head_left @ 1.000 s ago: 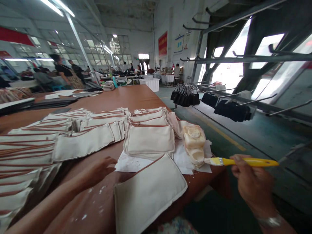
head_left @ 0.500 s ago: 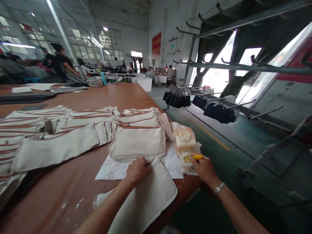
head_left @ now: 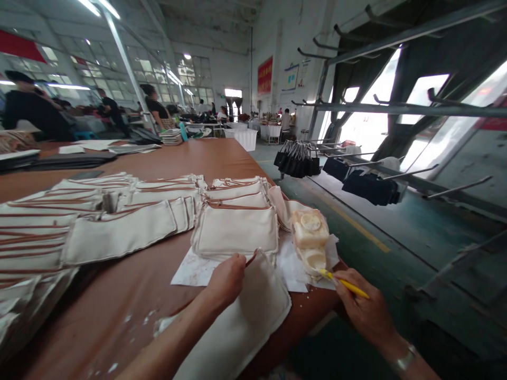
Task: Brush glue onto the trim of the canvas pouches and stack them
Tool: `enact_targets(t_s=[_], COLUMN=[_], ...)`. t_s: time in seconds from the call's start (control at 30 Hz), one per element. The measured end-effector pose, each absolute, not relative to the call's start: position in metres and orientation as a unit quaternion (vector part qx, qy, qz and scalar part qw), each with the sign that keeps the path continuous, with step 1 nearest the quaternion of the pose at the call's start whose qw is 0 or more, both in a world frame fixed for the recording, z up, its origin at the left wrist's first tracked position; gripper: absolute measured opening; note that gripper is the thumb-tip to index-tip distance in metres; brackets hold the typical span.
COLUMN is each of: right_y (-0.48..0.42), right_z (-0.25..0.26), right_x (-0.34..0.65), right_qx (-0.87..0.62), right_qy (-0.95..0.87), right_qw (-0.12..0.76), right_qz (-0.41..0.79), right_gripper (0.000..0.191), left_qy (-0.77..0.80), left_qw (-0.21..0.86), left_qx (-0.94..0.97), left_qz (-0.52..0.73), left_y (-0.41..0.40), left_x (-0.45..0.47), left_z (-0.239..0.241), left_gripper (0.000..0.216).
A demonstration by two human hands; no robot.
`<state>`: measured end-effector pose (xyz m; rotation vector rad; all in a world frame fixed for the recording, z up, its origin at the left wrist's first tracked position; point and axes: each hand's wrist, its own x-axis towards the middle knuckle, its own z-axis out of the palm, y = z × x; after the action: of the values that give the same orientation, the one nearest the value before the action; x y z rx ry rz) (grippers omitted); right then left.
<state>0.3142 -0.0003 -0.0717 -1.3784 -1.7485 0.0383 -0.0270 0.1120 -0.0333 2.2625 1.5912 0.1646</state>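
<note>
My left hand (head_left: 227, 279) is closed on the upper edge of a cream bag piece (head_left: 245, 316), and a short brown trim (head_left: 251, 258) sticks out beyond the fingers. The piece slants down over the table's near edge. In my right hand (head_left: 362, 306) is a slim yellow-handled brush (head_left: 350, 286), its tip at the near lip of a glue-crusted container (head_left: 315, 258). A stack of cream bag pieces (head_left: 237, 229) with brown edging lies beyond my left hand, on white paper (head_left: 190, 269) with stains.
More cream pieces (head_left: 119, 237) lie in overlapping rows across the left of the brown table (head_left: 222, 153). Metal racks (head_left: 380, 110) with hooks stand at the right, dark bags (head_left: 297, 162) hanging from them. Several people are in the background.
My right hand has drawn the brush back from inside the container towards me and right. My left hand has lifted the piece's edge, showing its brown trim. The view has swung left.
</note>
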Motion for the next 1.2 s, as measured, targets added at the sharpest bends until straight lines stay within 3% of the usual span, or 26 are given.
enact_targets(t_s=[0.23, 0.4, 0.5, 0.77, 1.2], right_y=[-0.010, -0.017, -0.015, -0.001, -0.007], right_z=[-0.042, -0.004, 0.010, 0.027, 0.018], right_x=[0.306, 0.265, 0.238, 0.209, 0.217], right_qx=[-0.631, -0.607, -0.552, -0.522, -0.543], right_qy=[-0.612, -0.503, -0.534, -0.625, -0.606], right_qw=[0.476, 0.594, 0.609, 0.576, 0.579], right_qz=[0.010, 0.160, 0.201, 0.069, 0.055], right_gripper=[0.031, 0.037, 0.034, 0.031, 0.034], left_qy=[0.533, 0.512, 0.493, 0.464, 0.464], left_qw=[0.306, 0.352, 0.390, 0.416, 0.402], left_qx=[0.773, 0.755, 0.738, 0.745, 0.747], left_qz=[0.159, 0.210, 0.245, 0.238, 0.256], left_y=[0.098, 0.080, 0.069, 0.042, 0.029], left_x=[-0.025, -0.019, -0.017, -0.015, -0.010], left_z=[-0.031, -0.025, -0.020, 0.002, 0.009], left_gripper=[0.024, 0.039, 0.038, 0.032, 0.028])
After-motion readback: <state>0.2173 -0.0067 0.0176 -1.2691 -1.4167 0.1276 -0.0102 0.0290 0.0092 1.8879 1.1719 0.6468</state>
